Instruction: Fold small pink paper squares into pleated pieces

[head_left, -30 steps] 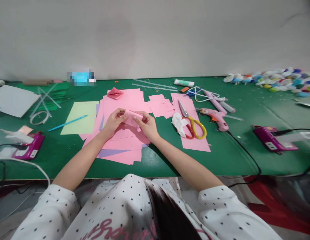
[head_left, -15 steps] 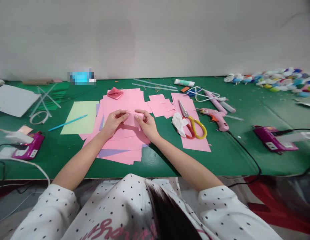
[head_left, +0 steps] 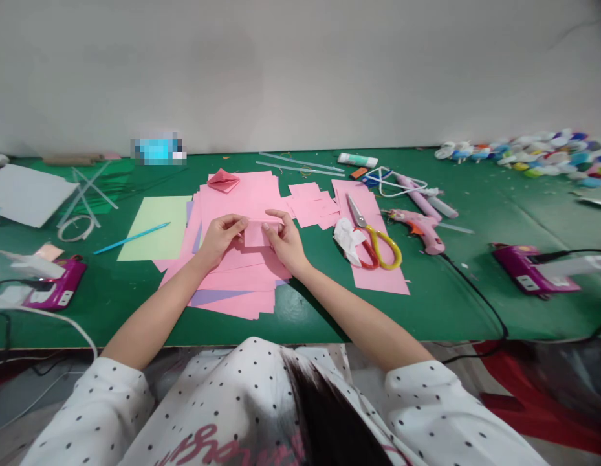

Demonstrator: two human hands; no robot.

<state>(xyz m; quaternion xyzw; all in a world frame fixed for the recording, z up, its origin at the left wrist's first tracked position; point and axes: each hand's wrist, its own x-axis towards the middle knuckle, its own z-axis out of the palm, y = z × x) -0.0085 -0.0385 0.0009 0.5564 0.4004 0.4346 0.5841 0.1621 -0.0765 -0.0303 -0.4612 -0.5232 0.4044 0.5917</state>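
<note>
A small piece of pink paper (head_left: 256, 235) is held up between my two hands, with a crease or folded edge along its top. My left hand (head_left: 222, 238) pinches its left side between thumb and fingers. On the right side, my right hand (head_left: 285, 241) grips it with the thumb in front, while the index finger reaches over the top edge. Beneath both hands lies a stack of pink sheets (head_left: 242, 194) with some purple edges showing. A folded red-pink paper shape (head_left: 223, 181) rests on the back of that stack.
Small pink squares (head_left: 312, 206) lie right of the stack. Scissors (head_left: 378, 243) with red and yellow handles rest on a pink sheet beside a pink glue gun (head_left: 419, 228). A blue pencil (head_left: 132, 237) crosses a pale green sheet (head_left: 152, 217). Purple power strips (head_left: 528, 275) sit at both sides.
The small paper has turned to show its front face more squarely. My right index finger has lifted slightly along its top edge. My left hand stays nearly still.
</note>
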